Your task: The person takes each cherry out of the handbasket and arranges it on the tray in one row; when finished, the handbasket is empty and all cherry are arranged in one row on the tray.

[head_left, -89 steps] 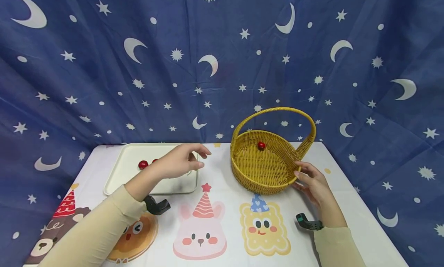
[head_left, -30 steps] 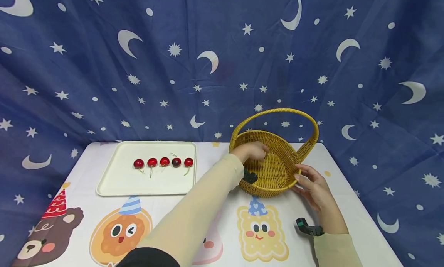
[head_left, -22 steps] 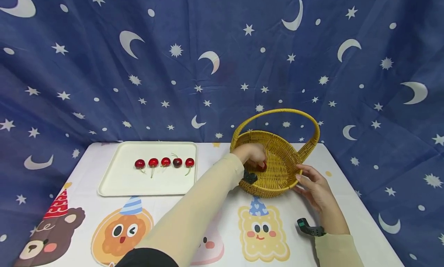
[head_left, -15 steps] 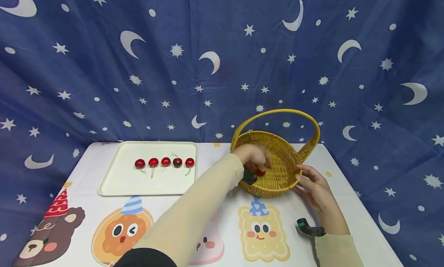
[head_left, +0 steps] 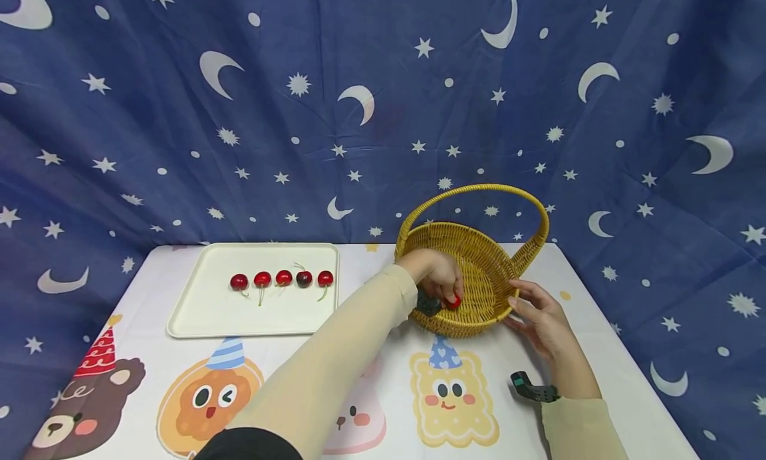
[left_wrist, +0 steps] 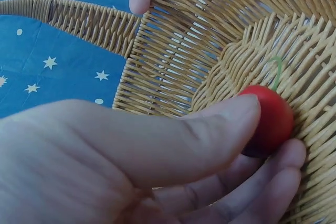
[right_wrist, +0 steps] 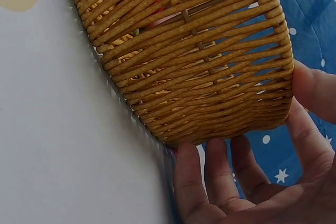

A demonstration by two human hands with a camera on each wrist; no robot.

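Observation:
Inside the yellow wicker basket, my left hand pinches a red cherry between thumb and fingers. The left wrist view shows the cherry low over the woven floor, its green stem pointing up. My right hand holds the basket's right side. In the right wrist view, its fingertips press the outer wall low down, while another digit lies at the rim. Several cherries with stems lie in a row on the white tray at the left.
The basket's tall arched handle rises over my left hand. A white tablecloth with cartoon prints covers the table. Behind it hangs a blue curtain with moons and stars.
My left hand has gone from above the tray into the basket. The cherry formerly at the basket's back is now in its fingers, nearer the front. The right hand stays at the basket.

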